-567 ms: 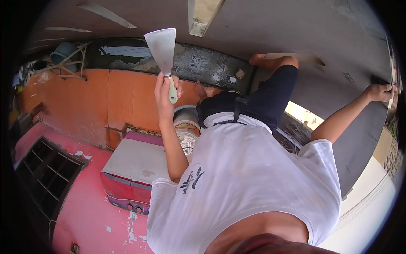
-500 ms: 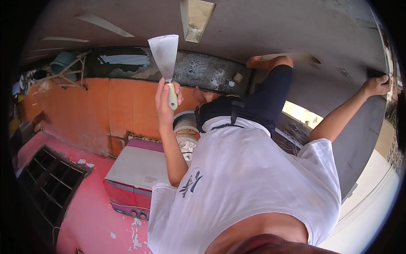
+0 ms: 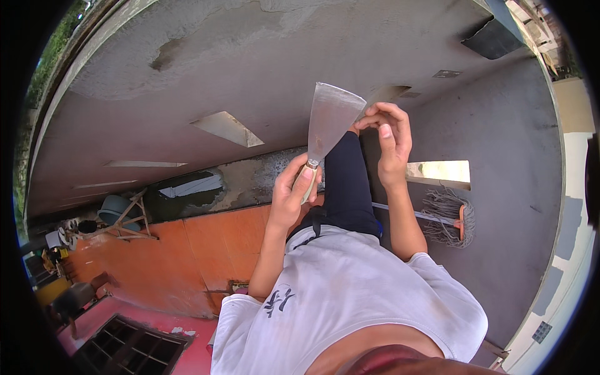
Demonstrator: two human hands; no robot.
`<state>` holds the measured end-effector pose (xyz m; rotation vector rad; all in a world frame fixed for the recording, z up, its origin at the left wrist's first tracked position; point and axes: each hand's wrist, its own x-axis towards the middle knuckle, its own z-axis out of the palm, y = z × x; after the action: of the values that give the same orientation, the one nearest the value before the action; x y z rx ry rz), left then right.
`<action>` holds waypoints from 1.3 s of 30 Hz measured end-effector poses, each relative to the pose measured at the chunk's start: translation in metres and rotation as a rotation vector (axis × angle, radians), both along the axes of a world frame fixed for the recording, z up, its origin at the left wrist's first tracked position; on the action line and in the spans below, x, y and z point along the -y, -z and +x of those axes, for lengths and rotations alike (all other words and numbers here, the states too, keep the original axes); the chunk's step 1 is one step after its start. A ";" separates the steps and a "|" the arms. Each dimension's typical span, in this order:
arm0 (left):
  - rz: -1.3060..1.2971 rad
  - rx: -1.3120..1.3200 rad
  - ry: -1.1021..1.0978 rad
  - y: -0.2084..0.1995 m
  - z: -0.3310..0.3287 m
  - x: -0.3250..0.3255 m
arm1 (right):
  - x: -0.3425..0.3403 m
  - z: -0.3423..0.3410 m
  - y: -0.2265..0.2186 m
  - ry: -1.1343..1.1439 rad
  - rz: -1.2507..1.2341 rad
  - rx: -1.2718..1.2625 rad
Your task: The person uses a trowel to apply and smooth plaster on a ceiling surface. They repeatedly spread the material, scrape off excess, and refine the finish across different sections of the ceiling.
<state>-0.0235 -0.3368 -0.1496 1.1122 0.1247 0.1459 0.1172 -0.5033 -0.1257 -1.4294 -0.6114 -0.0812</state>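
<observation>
Scraper (image 3: 330, 122): centre of the frame, metal blade upward.
Left hand (image 3: 292, 195): closed round the scraper's pale handle.
Right hand (image 3: 393, 147): fingers and thumb apart, beside the blade; contact unclear.
Mop (image 3: 461, 223): right of centre, grey strands.

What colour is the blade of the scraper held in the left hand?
Silvery grey; the blade shows best in the head view.

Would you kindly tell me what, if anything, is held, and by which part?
The left hand holds a scraper by its handle; the right hand holds nothing.
</observation>
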 end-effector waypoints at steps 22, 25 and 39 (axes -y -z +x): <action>0.310 0.173 -0.207 -0.046 0.090 0.024 | -0.089 0.116 -0.025 0.435 0.069 1.184; 0.239 0.141 -0.220 -0.051 0.095 0.027 | -0.109 0.127 -0.034 0.449 0.172 1.199; 0.412 0.095 -0.235 -0.055 0.104 0.003 | -0.139 0.123 -0.030 0.683 0.216 1.126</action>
<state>0.0808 -0.3399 -0.0949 1.4972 0.1441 0.4490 0.2405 -0.3647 -0.0959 -1.2346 -0.9336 -1.5165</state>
